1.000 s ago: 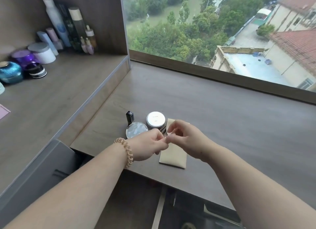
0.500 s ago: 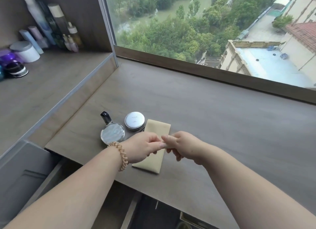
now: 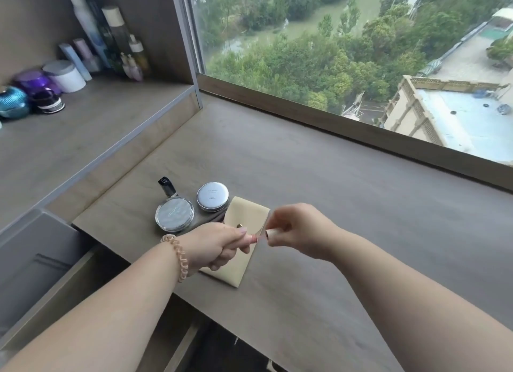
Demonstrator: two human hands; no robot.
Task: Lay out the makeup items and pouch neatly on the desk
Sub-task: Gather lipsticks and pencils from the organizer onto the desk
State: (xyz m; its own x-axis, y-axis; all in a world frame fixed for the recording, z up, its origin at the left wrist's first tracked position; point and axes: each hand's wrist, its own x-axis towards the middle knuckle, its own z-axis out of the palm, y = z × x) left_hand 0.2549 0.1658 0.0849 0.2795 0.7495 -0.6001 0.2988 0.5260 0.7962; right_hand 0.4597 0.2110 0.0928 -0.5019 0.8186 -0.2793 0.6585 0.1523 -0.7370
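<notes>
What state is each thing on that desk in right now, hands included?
Left hand: closed around a pink tube.
Right hand: pinching the tube's cap, pulled apart from the tube.
Pouch: flat on the desk, flap snapped shut.
Silver compact: closed, lying flat.
White compact: closed, lying flat.
Black lipstick: capped, lying down.
Drawer: open.

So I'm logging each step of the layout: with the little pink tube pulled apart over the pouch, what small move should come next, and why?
Probably push the cap in the right hand back onto the pink tube in the left hand. The two parts are held apart just above the beige pouch, and an open tube cannot be laid neatly beside the two round compacts.
</notes>
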